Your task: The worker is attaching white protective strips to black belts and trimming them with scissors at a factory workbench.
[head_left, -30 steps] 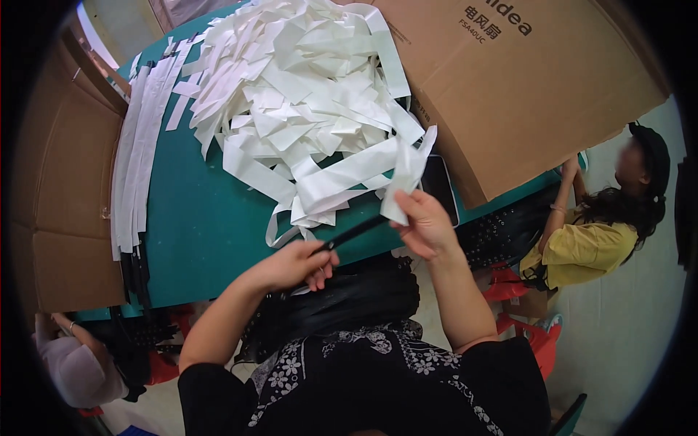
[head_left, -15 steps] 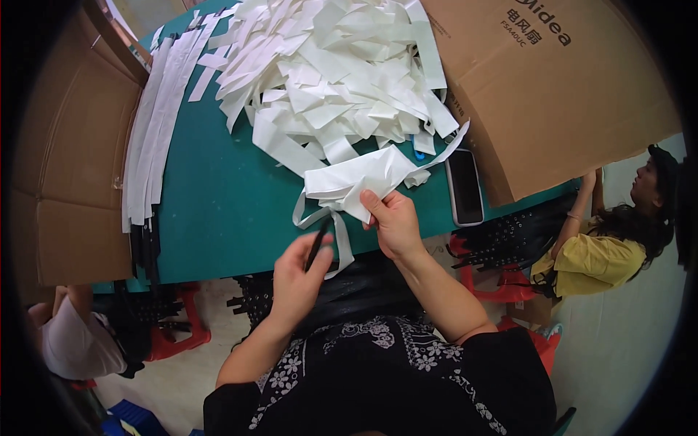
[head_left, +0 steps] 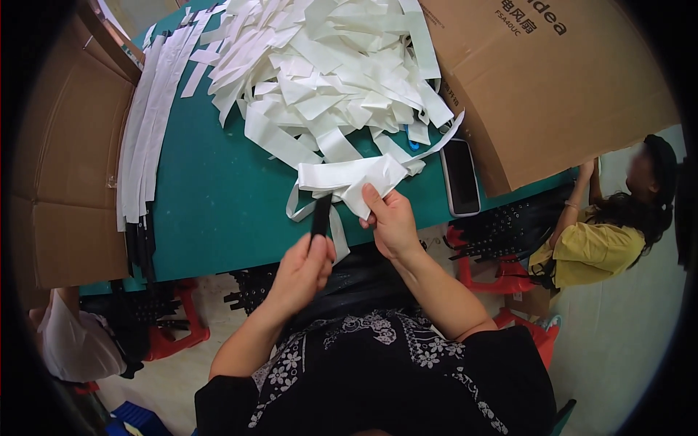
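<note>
Left hand (head_left: 299,270) grasps a black strap (head_left: 321,216), right hand (head_left: 392,224) pinches a white strip (head_left: 382,174) — both immediately nearside of the white pile (head_left: 320,80) — with the step judged as pairing strap with strip, next calling for careful alignment.

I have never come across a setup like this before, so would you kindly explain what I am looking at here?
Of course. There is no machine: these are a person's bare hands, seen from above by a wide fisheye camera worn on the head, which is why edges bend. The left hand grips a black strip; the right hand pinches a folded white strip. On the green table lie a heap of white strips, a row of long white pieces and a phone. A cardboard box stands at the right, near a co-worker in yellow.
</note>
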A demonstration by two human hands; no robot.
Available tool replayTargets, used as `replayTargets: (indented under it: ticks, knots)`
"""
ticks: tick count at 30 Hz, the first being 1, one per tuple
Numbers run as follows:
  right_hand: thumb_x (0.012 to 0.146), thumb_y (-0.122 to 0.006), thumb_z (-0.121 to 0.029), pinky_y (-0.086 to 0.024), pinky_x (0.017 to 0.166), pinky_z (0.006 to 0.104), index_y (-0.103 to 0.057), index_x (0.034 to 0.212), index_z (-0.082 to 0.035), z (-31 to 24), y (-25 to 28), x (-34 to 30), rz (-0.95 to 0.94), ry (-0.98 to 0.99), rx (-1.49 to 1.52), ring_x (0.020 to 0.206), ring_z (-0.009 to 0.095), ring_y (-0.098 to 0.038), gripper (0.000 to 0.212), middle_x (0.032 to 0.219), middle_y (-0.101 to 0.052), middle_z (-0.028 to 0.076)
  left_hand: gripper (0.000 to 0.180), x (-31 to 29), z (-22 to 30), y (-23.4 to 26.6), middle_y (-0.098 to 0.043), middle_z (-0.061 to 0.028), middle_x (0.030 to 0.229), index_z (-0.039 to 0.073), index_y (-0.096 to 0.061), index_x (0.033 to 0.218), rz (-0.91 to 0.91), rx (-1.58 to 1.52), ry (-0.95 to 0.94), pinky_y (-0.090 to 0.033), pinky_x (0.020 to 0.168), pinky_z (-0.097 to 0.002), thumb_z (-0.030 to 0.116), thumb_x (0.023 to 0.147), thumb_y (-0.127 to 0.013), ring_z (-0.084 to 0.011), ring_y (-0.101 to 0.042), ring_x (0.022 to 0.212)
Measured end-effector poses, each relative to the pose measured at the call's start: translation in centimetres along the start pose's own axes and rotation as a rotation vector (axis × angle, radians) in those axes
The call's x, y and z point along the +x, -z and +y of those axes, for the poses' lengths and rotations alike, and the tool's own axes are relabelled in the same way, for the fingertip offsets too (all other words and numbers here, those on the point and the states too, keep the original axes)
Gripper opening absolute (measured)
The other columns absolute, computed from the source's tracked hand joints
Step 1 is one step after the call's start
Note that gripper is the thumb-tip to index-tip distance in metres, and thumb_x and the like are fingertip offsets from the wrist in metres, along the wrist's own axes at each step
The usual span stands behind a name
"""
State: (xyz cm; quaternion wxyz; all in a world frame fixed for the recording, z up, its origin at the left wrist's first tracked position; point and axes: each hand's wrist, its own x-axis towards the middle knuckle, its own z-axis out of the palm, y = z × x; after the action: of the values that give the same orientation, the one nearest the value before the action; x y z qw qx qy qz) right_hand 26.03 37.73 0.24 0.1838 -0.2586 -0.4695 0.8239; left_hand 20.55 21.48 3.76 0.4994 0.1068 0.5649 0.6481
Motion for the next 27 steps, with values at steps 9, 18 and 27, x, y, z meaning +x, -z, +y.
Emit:
replayTargets:
  ticks: [9,18,27]
  knots:
    - [0.086,-0.055,-0.024,-0.033,0.046,0.0176,-0.056,0.09,-0.006,-0.1,-0.1,0.1,0.002,-0.033,0.112,0.052,0.003,-0.038,0.019,0.074,-0.054,-0.003,0.033,-0.8,-1.0,-0.7,-0.034,0.0023,0.051,0.005,-0.044,0.076,-0.096,0.105,0.053,-0.022,0.039,-0.02,0.032,0.093,-0.036,-0.0051,-0.028,0.042]
    - [0.082,-0.061,-0.021,-0.039,0.049,0.018,-0.058,0.092,-0.003,-0.3,0.8,-0.4,-0.079,0.117,-0.275,0.059,0.006,-0.051,0.021,0.076,-0.06,0.002,0.033,-0.3,-0.2,-0.3,-0.033,0.0026,0.05,0.006,-0.043,0.075,-0.122,0.199,0.101,-0.023,0.037,-0.02,0.033,0.093,-0.036,-0.0055,-0.027,0.04]
    - [0.07,-0.07,-0.011,-0.042,0.049,0.02,-0.054,0.092,-0.002,-0.5,-0.5,-1.9,-0.358,-0.177,-0.257,0.061,0.009,-0.053,0.029,0.076,-0.058,0.002,0.024,0.3,0.3,1.8,-0.042,0.0008,0.052,0.004,-0.05,0.08,-0.295,0.263,0.304,-0.027,0.033,-0.0212,0.027,0.085,-0.055,-0.0056,-0.035,0.036]
